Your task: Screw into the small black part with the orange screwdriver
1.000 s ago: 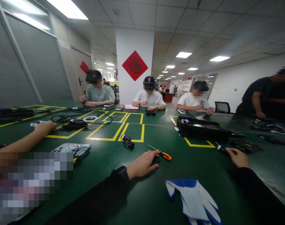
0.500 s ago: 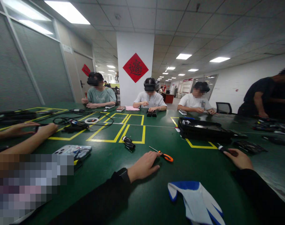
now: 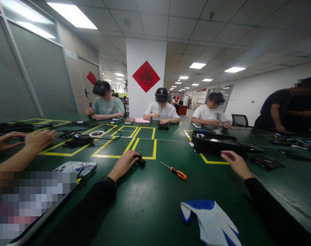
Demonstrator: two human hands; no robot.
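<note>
My left hand reaches to a pair of short black cylindrical parts on the green table. Its thumb and fingers are closed around the near end of one, which they partly cover. My right hand hovers, slightly blurred, at the front of a long black tray. The fingers are stretched out and nothing shows between them. Between my hands lies a screwdriver with an orange and black handle, its shaft pointing away to the left. Closer to me rests a white and blue glove.
Yellow tape outlines mark the table. Cables and a white ring lie at left, near a clear bag of parts. Another person's hands work there. Several people sit opposite; black parts lie at right.
My left hand has moved from beside the screwdriver, left and forward to the black cylindrical parts. My right hand has shifted left towards the tray; the black cylinder it held is no longer visible.
</note>
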